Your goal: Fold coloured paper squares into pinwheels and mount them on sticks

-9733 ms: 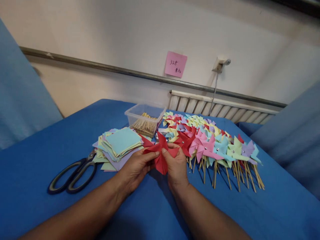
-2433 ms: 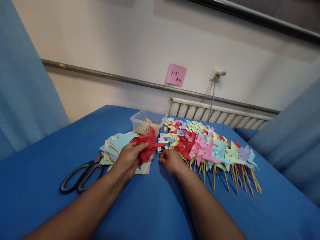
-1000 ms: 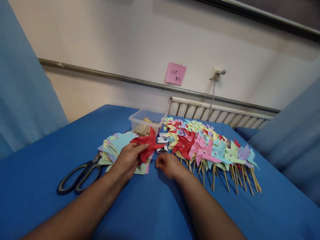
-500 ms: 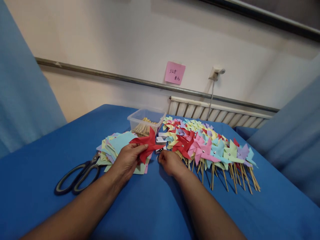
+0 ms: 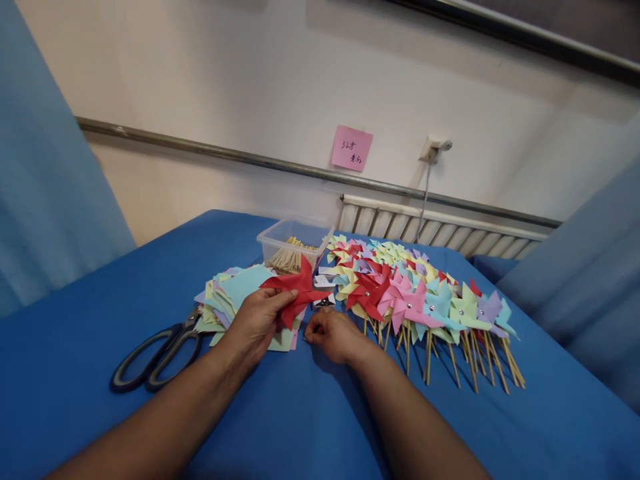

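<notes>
A red paper pinwheel [image 5: 300, 293], with no stick visible on it, is pinched at its middle between the thumb and fingers of my left hand [image 5: 261, 320]. Beneath that hand lies a stack of pastel paper squares [image 5: 245, 285]. My right hand [image 5: 334, 333] is closed in a pinch to the right of the pinwheel, low over the blue cloth. A tiny shiny bit shows at its fingertips, too small to name. Just beyond the right hand sits a small open box [image 5: 325, 301] with dark little pieces in it.
Scissors [image 5: 160, 357] lie left of the papers. Behind them stands a clear plastic tub [image 5: 295, 243] of wooden sticks. Many finished pinwheels [image 5: 410, 303] on sticks fill the right side of the blue-covered table [image 5: 280, 427]. A radiator [image 5: 445, 228] runs along the wall.
My right hand has drawn back slightly from the small box, toward the left and nearer me, with fingers pinched. My left hand still holds the red pinwheel in place.
</notes>
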Action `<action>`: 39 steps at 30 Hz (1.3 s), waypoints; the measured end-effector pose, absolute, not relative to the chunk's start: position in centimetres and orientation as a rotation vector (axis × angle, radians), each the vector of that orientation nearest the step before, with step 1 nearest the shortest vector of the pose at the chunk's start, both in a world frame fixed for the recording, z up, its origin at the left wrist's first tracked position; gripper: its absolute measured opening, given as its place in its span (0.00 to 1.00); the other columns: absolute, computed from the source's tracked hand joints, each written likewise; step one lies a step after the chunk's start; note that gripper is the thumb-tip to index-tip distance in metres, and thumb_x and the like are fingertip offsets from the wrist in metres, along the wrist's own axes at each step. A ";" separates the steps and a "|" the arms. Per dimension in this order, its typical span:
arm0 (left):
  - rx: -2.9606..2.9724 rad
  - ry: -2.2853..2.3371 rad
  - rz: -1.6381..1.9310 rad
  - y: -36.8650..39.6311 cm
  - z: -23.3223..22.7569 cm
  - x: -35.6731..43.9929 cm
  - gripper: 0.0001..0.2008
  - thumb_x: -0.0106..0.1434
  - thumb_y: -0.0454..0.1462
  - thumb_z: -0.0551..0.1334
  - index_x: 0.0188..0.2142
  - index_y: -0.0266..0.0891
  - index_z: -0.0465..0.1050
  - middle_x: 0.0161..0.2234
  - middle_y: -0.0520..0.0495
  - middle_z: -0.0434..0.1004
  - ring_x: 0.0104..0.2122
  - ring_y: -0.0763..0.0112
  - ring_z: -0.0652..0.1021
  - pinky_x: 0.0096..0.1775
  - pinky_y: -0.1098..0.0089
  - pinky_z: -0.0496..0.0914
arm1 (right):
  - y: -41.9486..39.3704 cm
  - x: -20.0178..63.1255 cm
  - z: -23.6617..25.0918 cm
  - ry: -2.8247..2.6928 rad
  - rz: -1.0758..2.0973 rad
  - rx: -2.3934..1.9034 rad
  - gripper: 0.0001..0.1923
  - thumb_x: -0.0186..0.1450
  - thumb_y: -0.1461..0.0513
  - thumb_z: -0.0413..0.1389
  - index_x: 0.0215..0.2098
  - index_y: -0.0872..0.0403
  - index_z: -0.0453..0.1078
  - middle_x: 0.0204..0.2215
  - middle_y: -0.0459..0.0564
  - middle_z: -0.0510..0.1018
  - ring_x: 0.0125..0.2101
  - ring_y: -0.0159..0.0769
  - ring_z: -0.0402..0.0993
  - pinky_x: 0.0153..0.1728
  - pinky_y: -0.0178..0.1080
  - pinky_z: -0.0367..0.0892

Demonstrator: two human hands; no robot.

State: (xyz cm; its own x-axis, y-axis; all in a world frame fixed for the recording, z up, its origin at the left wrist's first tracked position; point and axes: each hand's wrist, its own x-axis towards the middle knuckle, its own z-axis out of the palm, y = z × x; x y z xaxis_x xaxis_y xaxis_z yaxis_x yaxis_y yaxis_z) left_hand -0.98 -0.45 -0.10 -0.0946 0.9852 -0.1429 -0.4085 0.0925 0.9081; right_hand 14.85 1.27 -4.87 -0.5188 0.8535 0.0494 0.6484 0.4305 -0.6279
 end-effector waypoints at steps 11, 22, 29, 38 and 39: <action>0.740 1.044 1.372 -0.2 -0.1 -1.2 0.09 0.47 0.33 0.71 0.30 0.31 0.78 0.25 0.44 0.82 0.22 0.68 0.79 0.26 0.72 0.74 | 1.5 14.7 -4.9 -2.210 0.655 -1.394 0.06 0.62 0.66 0.54 0.35 0.55 0.74 0.32 0.48 0.78 0.31 0.31 0.70 0.31 0.31 0.59; 0.723 1.017 1.372 -0.3 -0.2 -1.1 0.08 0.48 0.32 0.70 0.29 0.31 0.78 0.26 0.43 0.82 0.24 0.67 0.80 0.28 0.72 0.74 | 0.0 13.0 -3.9 -2.399 0.444 -1.445 0.10 0.64 0.59 0.56 0.42 0.49 0.75 0.41 0.49 0.77 0.40 0.36 0.74 0.39 0.34 0.63; 0.701 1.037 1.368 -0.2 -0.2 -1.1 0.09 0.48 0.31 0.70 0.31 0.31 0.78 0.27 0.43 0.83 0.24 0.67 0.80 0.29 0.72 0.75 | 0.2 12.5 -3.9 -2.432 0.396 -1.483 0.11 0.66 0.60 0.52 0.41 0.53 0.76 0.40 0.53 0.78 0.39 0.37 0.74 0.38 0.35 0.63; 0.730 1.011 1.364 0.1 -0.8 -1.3 0.12 0.47 0.32 0.71 0.33 0.31 0.78 0.28 0.42 0.83 0.26 0.66 0.81 0.30 0.70 0.76 | 0.7 13.0 -4.3 -2.386 0.403 -1.523 0.09 0.65 0.61 0.54 0.41 0.50 0.75 0.39 0.51 0.79 0.41 0.38 0.75 0.39 0.35 0.63; 0.731 1.014 1.367 0.1 -0.8 -1.3 0.11 0.47 0.32 0.71 0.32 0.31 0.78 0.27 0.43 0.83 0.25 0.66 0.81 0.30 0.71 0.75 | 0.8 13.1 -4.3 -2.391 0.394 -1.540 0.09 0.65 0.61 0.54 0.40 0.50 0.75 0.40 0.51 0.79 0.41 0.38 0.75 0.39 0.35 0.63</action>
State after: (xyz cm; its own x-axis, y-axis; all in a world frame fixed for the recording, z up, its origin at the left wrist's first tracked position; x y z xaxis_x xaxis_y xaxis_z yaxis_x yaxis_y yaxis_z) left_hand -1.28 0.07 -0.79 -0.0790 0.9849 -0.1541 -0.4328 0.1054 0.8953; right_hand 13.10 0.76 -4.26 -0.3986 0.9138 0.0783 0.8404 0.3981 -0.3679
